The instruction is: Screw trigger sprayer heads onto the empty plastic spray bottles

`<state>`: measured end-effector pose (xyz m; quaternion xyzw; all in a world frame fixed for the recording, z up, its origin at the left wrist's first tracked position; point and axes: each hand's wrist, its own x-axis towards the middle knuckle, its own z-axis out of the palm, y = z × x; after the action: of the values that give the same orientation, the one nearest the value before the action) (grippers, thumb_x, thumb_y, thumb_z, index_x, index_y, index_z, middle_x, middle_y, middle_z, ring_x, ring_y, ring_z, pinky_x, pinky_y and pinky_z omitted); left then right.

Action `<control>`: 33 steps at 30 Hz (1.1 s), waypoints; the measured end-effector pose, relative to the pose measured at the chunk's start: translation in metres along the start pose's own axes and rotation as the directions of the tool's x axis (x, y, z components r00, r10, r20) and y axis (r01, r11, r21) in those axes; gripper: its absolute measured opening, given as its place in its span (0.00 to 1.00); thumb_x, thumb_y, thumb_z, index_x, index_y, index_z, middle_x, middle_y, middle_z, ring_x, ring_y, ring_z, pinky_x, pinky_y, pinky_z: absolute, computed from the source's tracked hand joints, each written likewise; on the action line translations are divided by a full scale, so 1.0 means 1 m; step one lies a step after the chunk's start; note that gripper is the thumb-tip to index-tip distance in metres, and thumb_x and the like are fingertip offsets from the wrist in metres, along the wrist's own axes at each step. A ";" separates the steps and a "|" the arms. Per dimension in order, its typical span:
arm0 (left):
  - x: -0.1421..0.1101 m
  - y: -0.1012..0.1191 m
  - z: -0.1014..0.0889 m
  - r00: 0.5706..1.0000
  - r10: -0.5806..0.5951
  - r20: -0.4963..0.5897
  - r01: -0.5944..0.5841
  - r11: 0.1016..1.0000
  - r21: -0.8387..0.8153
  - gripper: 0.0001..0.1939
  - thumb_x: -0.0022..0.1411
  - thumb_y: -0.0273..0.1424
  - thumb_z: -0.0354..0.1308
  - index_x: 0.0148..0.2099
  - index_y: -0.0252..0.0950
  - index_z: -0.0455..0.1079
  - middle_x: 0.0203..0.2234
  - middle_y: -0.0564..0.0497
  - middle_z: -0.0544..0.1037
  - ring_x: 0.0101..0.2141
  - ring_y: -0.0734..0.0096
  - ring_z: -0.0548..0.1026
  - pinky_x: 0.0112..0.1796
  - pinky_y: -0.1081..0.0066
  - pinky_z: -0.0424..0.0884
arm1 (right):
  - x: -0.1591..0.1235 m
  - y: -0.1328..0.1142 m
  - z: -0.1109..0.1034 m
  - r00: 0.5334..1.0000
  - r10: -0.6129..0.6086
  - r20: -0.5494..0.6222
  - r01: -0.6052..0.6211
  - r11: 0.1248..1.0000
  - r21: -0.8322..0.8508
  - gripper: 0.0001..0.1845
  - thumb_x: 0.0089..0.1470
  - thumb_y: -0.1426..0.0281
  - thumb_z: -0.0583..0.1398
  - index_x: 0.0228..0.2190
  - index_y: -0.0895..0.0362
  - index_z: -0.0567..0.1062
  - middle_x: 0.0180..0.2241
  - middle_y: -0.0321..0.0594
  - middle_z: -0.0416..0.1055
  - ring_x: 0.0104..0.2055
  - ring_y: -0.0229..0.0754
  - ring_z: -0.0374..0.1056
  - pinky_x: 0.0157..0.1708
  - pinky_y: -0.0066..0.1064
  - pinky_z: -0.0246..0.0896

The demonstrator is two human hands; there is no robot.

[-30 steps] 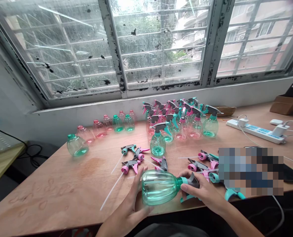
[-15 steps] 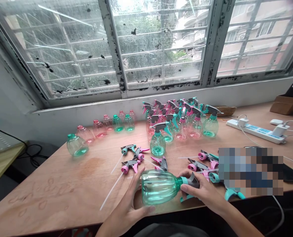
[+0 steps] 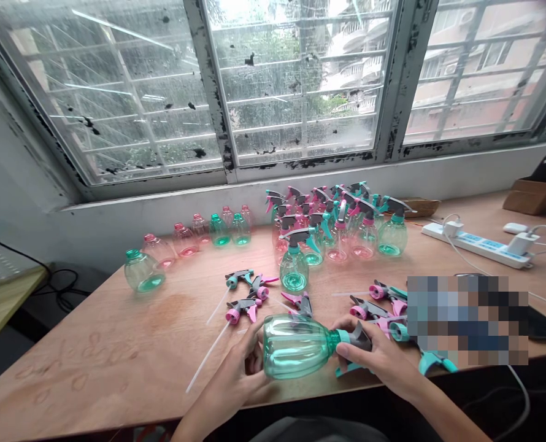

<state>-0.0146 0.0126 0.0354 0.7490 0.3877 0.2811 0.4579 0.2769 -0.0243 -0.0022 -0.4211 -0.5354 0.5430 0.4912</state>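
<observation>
A clear green spray bottle [image 3: 296,347] lies sideways between my hands, its neck pointing right. My left hand [image 3: 240,368] is at the bottle's base, fingers curled in and thumb along the lower edge. My right hand [image 3: 378,353] is closed around the grey and teal spray head [image 3: 358,337], which sits at the bottle's neck. Just behind the bottle rests a loose pink and grey spray head [image 3: 302,303]. More loose heads with straws, among them a pink one [image 3: 243,309], lie left of it. Another group of spray heads [image 3: 367,308] is beyond my right hand.
Spray bottles with heads fitted, including a green one [image 3: 294,270], stand crowded near the window wall. Several headless bottles, one a green bottle [image 3: 144,271], line the back left. A white power strip [image 3: 478,244] with cables lies right. A blurred patch covers part of the right side.
My left hand's fingers have curled in and drawn back from the bottle's side to its base. The bottle has shifted up slightly; my right hand keeps its hold on the spray head.
</observation>
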 end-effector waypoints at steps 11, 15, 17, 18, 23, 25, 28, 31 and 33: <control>-0.008 0.004 -0.007 0.988 -0.152 0.039 0.150 0.987 0.058 0.45 0.56 0.38 0.69 0.72 0.45 0.56 0.44 0.50 0.74 0.45 0.55 0.70 0.55 0.60 0.66 | 0.000 0.000 0.001 1.000 -0.005 -0.002 0.005 1.000 0.023 0.20 0.56 0.58 0.70 0.43 0.57 0.74 0.25 0.34 0.78 0.29 0.44 0.75 0.35 0.34 0.68; -0.010 0.004 -0.009 0.979 -0.201 0.043 0.195 0.975 0.106 0.46 0.59 0.38 0.67 0.74 0.44 0.52 0.46 0.48 0.75 0.46 0.54 0.71 0.53 0.60 0.68 | 0.001 0.002 -0.001 1.000 -0.014 0.005 0.014 1.000 -0.003 0.20 0.57 0.57 0.69 0.43 0.57 0.74 0.26 0.34 0.78 0.29 0.45 0.75 0.36 0.35 0.68; -0.011 0.004 -0.009 0.979 -0.200 0.049 0.192 0.973 0.128 0.48 0.59 0.37 0.66 0.76 0.44 0.47 0.48 0.47 0.75 0.46 0.54 0.72 0.53 0.61 0.70 | 0.001 0.003 -0.002 1.000 -0.011 0.012 0.011 1.000 -0.024 0.20 0.58 0.57 0.68 0.43 0.57 0.73 0.25 0.35 0.78 0.30 0.45 0.75 0.36 0.36 0.67; -0.011 0.004 -0.008 0.981 -0.185 0.057 0.177 0.976 0.128 0.48 0.61 0.37 0.64 0.76 0.44 0.44 0.48 0.46 0.76 0.46 0.54 0.73 0.53 0.61 0.70 | 0.001 0.003 -0.003 1.000 -0.009 0.015 0.010 1.000 -0.030 0.20 0.58 0.57 0.68 0.43 0.57 0.73 0.26 0.35 0.78 0.30 0.46 0.75 0.36 0.36 0.67; -0.012 0.005 -0.006 0.984 -0.163 0.072 0.152 0.980 0.131 0.50 0.64 0.34 0.62 0.77 0.47 0.34 0.53 0.45 0.76 0.54 0.51 0.73 0.58 0.59 0.68 | 0.000 0.002 -0.003 1.000 -0.005 0.020 0.006 0.999 -0.041 0.21 0.58 0.56 0.68 0.44 0.57 0.73 0.25 0.35 0.78 0.30 0.45 0.75 0.36 0.35 0.67; -0.012 0.007 -0.007 0.981 -0.176 0.082 0.161 0.973 0.164 0.60 0.56 0.31 0.70 0.77 0.48 0.32 0.63 0.45 0.69 0.62 0.48 0.66 0.63 0.57 0.62 | 0.000 0.001 -0.002 1.000 -0.008 0.018 0.009 0.998 -0.060 0.20 0.58 0.56 0.68 0.43 0.57 0.73 0.25 0.35 0.79 0.30 0.45 0.75 0.36 0.35 0.67; -0.012 0.011 -0.008 0.979 -0.177 0.100 0.155 0.968 0.195 0.61 0.53 0.30 0.73 0.77 0.44 0.38 0.72 0.45 0.55 0.70 0.47 0.54 0.68 0.57 0.53 | 0.000 -0.001 -0.002 1.000 -0.007 0.018 0.009 0.997 -0.074 0.19 0.58 0.56 0.67 0.42 0.57 0.74 0.24 0.35 0.79 0.29 0.46 0.76 0.36 0.35 0.68; -0.012 0.010 -0.009 0.982 -0.151 0.117 0.129 0.975 0.182 0.50 0.59 0.33 0.70 0.75 0.41 0.46 0.72 0.44 0.55 0.71 0.48 0.51 0.68 0.57 0.55 | -0.001 -0.003 -0.001 1.000 0.002 0.012 -0.001 0.996 -0.085 0.20 0.57 0.55 0.67 0.42 0.56 0.73 0.24 0.35 0.79 0.30 0.47 0.76 0.36 0.36 0.68; -0.013 0.005 -0.009 0.987 -0.109 0.120 0.091 0.985 0.150 0.48 0.61 0.33 0.68 0.75 0.41 0.46 0.73 0.44 0.54 0.72 0.47 0.50 0.68 0.58 0.57 | -0.001 -0.005 0.000 1.000 0.001 -0.002 -0.001 0.996 -0.092 0.20 0.57 0.55 0.67 0.42 0.56 0.74 0.24 0.35 0.79 0.30 0.48 0.76 0.36 0.37 0.68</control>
<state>-0.0269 0.0048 0.0426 0.7760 0.4141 0.1805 0.4402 0.2776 -0.0256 0.0027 -0.4442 -0.5592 0.5176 0.4713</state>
